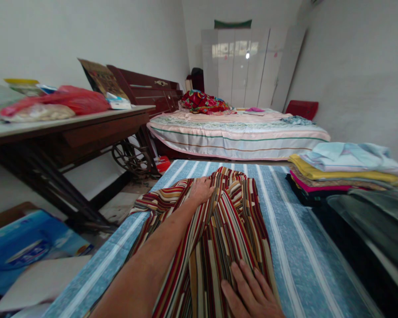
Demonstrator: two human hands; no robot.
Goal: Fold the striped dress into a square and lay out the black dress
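Observation:
A shirt (215, 238) with red, tan, black and cream stripes lies spread on the blue bedcover, its collar at the far end. One sleeve is laid out to the left, and the right side is folded inward. My left hand (201, 190) rests on the shirt near the collar, fingers extended over the cloth. Closer to me, my right hand (250, 289) lies flat on the lower right part of the shirt with its fingers spread. Neither hand grips anything that I can see.
A blue bedcover (285, 247) with white stripes spreads under the shirt. On the right sit a stack of folded clothes (338, 174) and dark garments (374, 225). A sewing-machine table (86, 126) with bags stands left, above a blue carton (26, 251). Another bed (239, 137) lies beyond.

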